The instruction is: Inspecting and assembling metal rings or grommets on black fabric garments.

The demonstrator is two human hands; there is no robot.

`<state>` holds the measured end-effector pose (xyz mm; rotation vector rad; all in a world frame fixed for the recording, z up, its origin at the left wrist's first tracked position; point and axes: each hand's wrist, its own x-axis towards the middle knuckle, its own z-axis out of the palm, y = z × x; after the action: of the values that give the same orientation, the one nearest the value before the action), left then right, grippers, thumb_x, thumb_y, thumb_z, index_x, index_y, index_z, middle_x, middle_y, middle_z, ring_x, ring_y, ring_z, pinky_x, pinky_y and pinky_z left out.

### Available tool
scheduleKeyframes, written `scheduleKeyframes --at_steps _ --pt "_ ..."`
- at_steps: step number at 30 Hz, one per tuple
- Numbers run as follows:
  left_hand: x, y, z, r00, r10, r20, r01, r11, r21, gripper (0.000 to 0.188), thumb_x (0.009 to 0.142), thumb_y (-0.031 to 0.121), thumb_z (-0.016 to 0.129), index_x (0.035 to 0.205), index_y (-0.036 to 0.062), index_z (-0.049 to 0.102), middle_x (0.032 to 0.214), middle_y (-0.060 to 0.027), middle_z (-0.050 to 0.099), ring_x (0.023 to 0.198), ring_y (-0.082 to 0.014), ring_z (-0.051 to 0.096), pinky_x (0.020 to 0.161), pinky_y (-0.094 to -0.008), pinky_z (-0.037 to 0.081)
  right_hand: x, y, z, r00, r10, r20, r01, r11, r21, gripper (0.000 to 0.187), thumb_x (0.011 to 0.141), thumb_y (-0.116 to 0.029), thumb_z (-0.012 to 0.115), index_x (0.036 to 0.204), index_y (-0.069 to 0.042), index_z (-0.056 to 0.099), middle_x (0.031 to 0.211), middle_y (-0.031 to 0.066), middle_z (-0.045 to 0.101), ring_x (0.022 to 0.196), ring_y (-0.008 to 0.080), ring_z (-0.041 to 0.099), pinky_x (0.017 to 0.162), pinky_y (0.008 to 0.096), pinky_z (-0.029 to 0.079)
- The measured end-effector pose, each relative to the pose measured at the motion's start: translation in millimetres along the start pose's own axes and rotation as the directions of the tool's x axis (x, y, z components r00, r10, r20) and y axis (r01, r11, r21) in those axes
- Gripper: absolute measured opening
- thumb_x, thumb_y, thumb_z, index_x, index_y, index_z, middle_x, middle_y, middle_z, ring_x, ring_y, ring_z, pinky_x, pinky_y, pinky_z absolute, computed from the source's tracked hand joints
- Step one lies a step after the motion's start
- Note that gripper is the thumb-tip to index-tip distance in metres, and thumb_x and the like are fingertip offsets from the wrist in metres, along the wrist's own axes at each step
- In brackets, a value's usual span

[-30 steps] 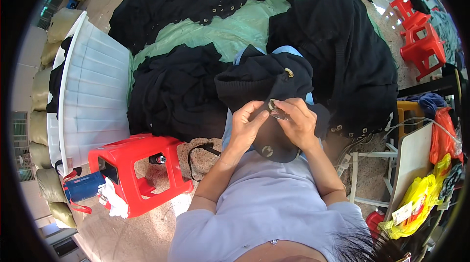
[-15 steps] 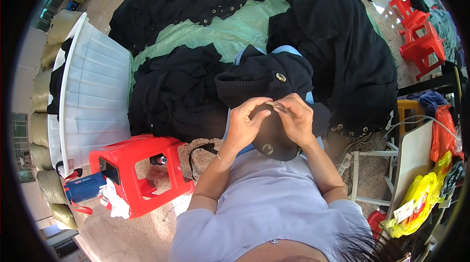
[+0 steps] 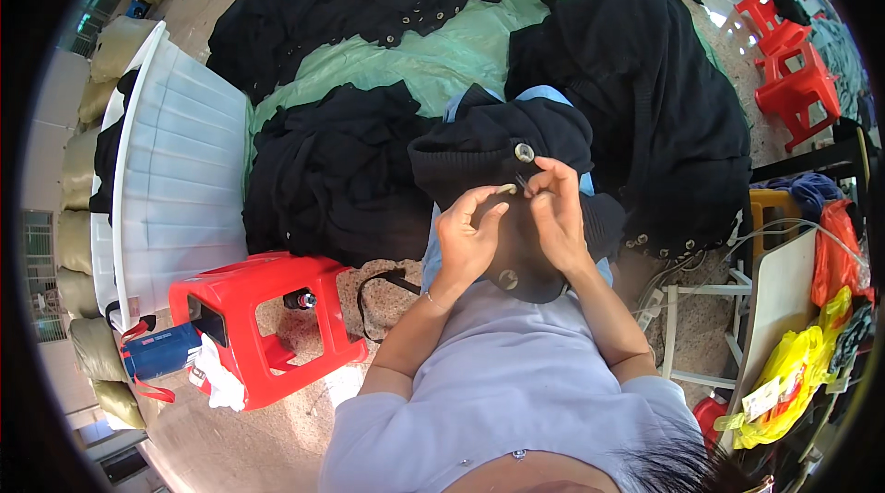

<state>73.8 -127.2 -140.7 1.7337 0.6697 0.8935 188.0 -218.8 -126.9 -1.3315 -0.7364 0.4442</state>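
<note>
A black knitted garment with ribbed edging lies across my lap, with large round buttons on it. My left hand pinches one button, turned edge-on, between thumb and fingertips. Close beside it, my right hand is closed with thumb and finger together on a small, thin dark thing that I cannot make out. Just above the right fingertips a second button lies face up on the cloth. A third button shows lower down, near my shirt.
Piles of black garments lie ahead and to the right, partly on green sheeting. At left stand a white plastic bin and a red stool. A pale board and a yellow bag are at right.
My hands were together at the button; now they are slightly apart. The right fingers have risen toward the upper button, while the left hand keeps its pinch.
</note>
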Motion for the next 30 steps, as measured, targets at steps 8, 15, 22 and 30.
scheduleKeyframes --at_steps 8,15,22,30 --pt "0.1 4.3 -0.1 0.999 0.018 -0.05 -0.019 1.0 -0.008 0.017 0.086 -0.004 0.069 0.103 -0.0042 0.067 0.094 -0.0064 0.073 0.084 -0.0075 0.065 0.078 -0.0224 0.053 -5.2 -13.2 -7.8 0.944 -0.305 0.128 0.327 0.807 -0.492 0.018 0.081 -0.002 0.072 0.098 0.001 0.066 0.085 0.0124 0.066 0.07 0.0253 0.066 0.061 0.0304 0.052" --pt "-0.9 5.0 0.3 0.998 0.034 -0.058 -0.035 0.999 -0.004 0.017 0.086 -0.005 0.068 0.104 -0.004 0.067 0.095 -0.0067 0.073 0.085 -0.0079 0.066 0.078 -0.0224 0.053 -4.2 -10.9 -6.1 0.914 -0.374 0.157 0.399 0.758 -0.516 0.017 0.081 -0.003 0.073 0.096 0.0 0.067 0.081 0.0114 0.066 0.069 0.0255 0.066 0.061 0.0309 0.052" --pt "-0.6 8.6 2.3 0.997 0.003 -0.082 -0.006 0.999 -0.032 0.017 0.082 -0.004 0.071 0.098 -0.0012 0.069 0.093 -0.0128 0.073 0.085 -0.0211 0.072 0.075 -0.0285 0.055 -3.7 -11.5 -4.6 0.911 -0.379 0.16 0.405 0.756 -0.514 0.016 0.081 -0.003 0.073 0.096 0.0 0.067 0.081 0.0115 0.066 0.069 0.0252 0.067 0.06 0.0307 0.052" --pt "0.2 13.8 2.1 0.993 0.091 -0.075 -0.087 0.995 0.048 0.018 0.081 -0.004 0.071 0.099 -0.0002 0.068 0.094 -0.0128 0.072 0.085 -0.0229 0.072 0.075 -0.0292 0.055 -4.8 -10.3 -3.7 0.928 -0.344 0.142 0.368 0.793 -0.485 0.015 0.082 -0.003 0.073 0.095 0.001 0.067 0.083 0.0124 0.067 0.07 0.0255 0.067 0.06 0.0306 0.053"
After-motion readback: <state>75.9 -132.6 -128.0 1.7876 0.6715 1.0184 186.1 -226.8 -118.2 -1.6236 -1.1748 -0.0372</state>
